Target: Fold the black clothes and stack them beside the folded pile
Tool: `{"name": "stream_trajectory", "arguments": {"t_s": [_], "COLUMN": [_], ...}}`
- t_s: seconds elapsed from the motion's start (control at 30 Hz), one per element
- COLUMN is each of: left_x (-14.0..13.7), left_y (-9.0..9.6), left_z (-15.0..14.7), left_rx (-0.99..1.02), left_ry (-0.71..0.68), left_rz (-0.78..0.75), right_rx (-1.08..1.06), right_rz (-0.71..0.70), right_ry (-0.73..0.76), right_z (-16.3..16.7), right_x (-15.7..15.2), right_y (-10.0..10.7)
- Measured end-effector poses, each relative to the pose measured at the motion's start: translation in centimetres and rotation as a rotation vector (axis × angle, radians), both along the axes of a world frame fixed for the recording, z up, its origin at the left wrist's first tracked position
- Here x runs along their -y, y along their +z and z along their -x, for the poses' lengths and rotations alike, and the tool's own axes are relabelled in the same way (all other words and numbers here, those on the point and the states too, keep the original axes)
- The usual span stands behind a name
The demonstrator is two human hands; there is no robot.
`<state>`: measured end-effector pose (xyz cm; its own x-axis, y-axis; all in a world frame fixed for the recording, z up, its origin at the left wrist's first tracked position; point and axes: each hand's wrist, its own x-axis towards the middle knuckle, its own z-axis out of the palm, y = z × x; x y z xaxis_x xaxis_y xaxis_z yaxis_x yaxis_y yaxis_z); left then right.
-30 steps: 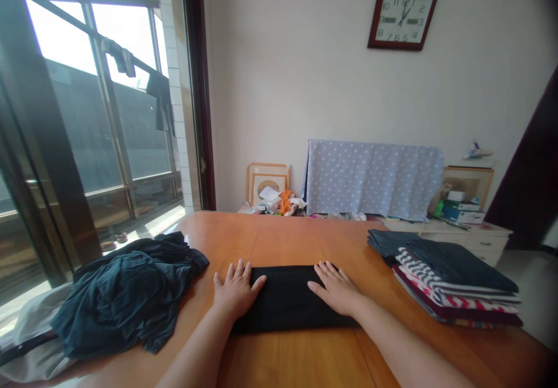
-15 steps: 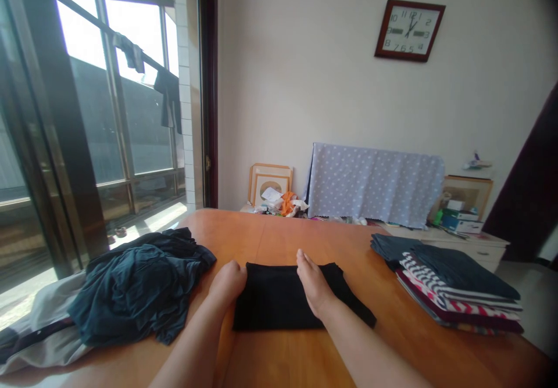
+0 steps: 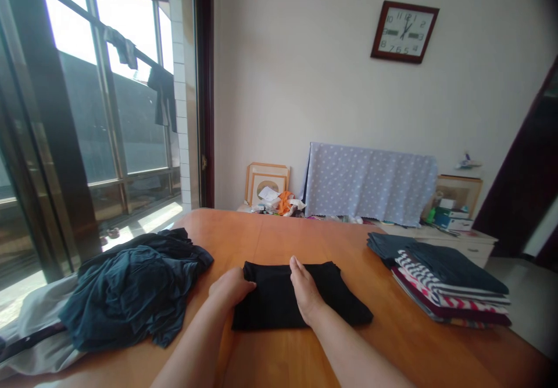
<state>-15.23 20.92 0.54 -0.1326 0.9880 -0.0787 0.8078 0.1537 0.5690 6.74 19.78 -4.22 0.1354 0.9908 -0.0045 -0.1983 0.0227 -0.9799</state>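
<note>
Black cloth (image 3: pixel 274 301) at six o'clock on my feed, between two bare hands.
I see the right hand (image 3: pixel 304 289) open and edge-on over it, straight fingers toward twelve, perhaps to mark a line; the left hand (image 3: pixel 231 286) bends at its nine o'clock edge, probably steadying it, though with its fingers hidden I cannot tell if it grips. The crumpled pile (image 3: pixel 131 289) at eight and folded stack (image 3: pixel 453 277) at four seem set apart for working room. I can read numerals on the wall clock (image 3: pixel 404 32) at one, but no brand.
</note>
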Motion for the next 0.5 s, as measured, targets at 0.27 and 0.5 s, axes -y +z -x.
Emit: {"name": "stream_trajectory", "arguments": {"t_s": [0.27,0.5], "left_x": [0.5,1.9], "left_y": [0.4,1.9], "left_z": [-1.1,-2.5], "left_rx": [0.319,0.701], "left_ry": [-0.033,-0.067], "left_rz": [-0.029,0.013], "right_rx": [-0.038,-0.152], "right_rz": [0.001,-0.011], "right_ry": [0.014,0.008], "right_z": [-0.1,0.1], "right_x": [-0.2,-0.8], "right_y": [0.5,0.5]}}
